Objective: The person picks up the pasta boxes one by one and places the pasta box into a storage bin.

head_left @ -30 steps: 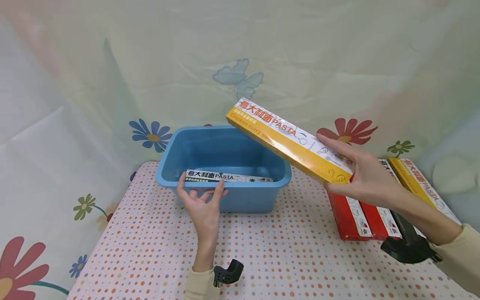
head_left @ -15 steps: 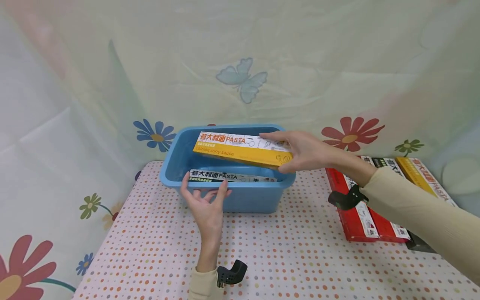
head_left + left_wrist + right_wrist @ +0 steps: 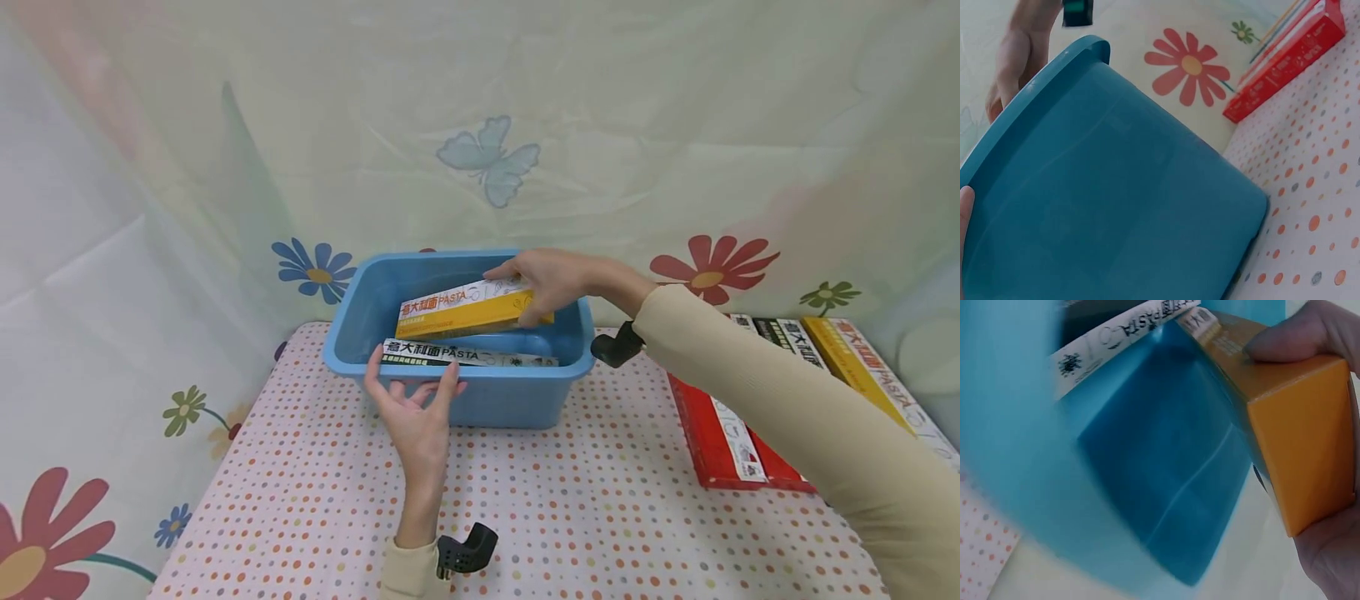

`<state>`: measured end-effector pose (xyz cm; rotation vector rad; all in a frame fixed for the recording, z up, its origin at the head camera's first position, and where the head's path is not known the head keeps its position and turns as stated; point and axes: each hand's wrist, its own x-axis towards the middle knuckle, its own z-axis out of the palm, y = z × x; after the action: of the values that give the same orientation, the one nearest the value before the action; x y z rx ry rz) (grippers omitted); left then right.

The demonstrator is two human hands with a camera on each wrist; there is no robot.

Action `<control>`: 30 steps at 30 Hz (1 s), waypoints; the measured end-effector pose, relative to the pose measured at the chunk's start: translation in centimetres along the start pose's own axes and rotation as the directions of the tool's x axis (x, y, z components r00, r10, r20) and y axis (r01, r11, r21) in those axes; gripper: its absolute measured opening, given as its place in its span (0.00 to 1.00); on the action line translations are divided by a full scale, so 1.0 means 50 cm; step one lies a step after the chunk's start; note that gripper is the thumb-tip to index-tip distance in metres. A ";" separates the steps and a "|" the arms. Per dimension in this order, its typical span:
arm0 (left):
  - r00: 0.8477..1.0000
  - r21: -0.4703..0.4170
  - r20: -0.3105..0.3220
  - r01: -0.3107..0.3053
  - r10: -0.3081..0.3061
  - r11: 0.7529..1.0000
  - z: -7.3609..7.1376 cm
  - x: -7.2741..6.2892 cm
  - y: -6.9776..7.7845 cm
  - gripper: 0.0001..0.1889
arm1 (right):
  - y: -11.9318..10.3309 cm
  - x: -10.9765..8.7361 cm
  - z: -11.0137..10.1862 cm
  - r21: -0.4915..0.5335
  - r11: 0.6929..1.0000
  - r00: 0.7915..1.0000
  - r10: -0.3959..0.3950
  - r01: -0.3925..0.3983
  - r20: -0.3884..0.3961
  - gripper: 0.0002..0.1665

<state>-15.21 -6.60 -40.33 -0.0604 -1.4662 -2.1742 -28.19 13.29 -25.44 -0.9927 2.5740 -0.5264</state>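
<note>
A yellow-and-white pasta box, printed "PASTA", is in my right hand, which grips it by its right end. The box is tilted inside the blue plastic bin, its left end lower. My left hand holds the bin's front rim, thumb and index finger hooked over the top. Just behind those fingertips, a black-and-white pasta box lies along the bin's front wall. In the right wrist view, the thumb presses the side of the yellow box, over the bin's interior.
At the right of the spotted tablecloth lie red pasta boxes, a black one and another yellow one, partly hidden by my right sleeve. A flowered cloth hangs right behind the bin.
My right hand has carried the yellow pasta box leftward and down, from above the bin's right side into the bin. The left hand has kept its place on the rim.
</note>
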 end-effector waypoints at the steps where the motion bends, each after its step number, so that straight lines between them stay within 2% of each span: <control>1: 1.000 -0.002 0.000 0.000 0.000 1.000 0.000 0.000 0.002 0.50 | 0.001 0.008 0.001 0.007 1.000 1.000 0.003 -0.003 0.010 0.50; 6: 1.000 -0.005 0.003 0.001 -0.001 1.000 -0.002 0.000 0.004 0.50 | -0.003 0.041 0.009 0.026 1.000 0.998 0.015 -0.016 0.059 0.49; 12: 1.000 -0.009 0.000 0.002 -0.002 1.000 -0.003 -0.003 0.007 0.51 | 0.003 0.077 0.016 0.011 1.000 0.994 -0.023 0.022 0.103 0.48; 15: 1.000 -0.003 0.000 -0.002 0.002 1.000 -0.003 -0.004 0.009 0.51 | 0.011 0.089 0.014 0.018 1.000 0.993 -0.016 0.014 0.121 0.49; 21: 1.000 0.000 -0.002 -0.016 0.016 1.000 -0.002 -0.004 0.011 0.50 | 0.038 0.095 0.006 0.104 0.994 0.987 0.026 -0.043 0.160 0.50; 30: 1.000 -0.006 -0.004 -0.011 0.011 1.000 -0.001 -0.007 0.013 0.50 | 0.073 0.088 0.004 0.136 0.990 0.984 0.008 -0.032 0.177 0.52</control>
<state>-14.60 -6.68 -39.91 -0.0666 -1.4543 -2.1683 -33.26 12.72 -28.00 -0.9215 2.3544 -0.5765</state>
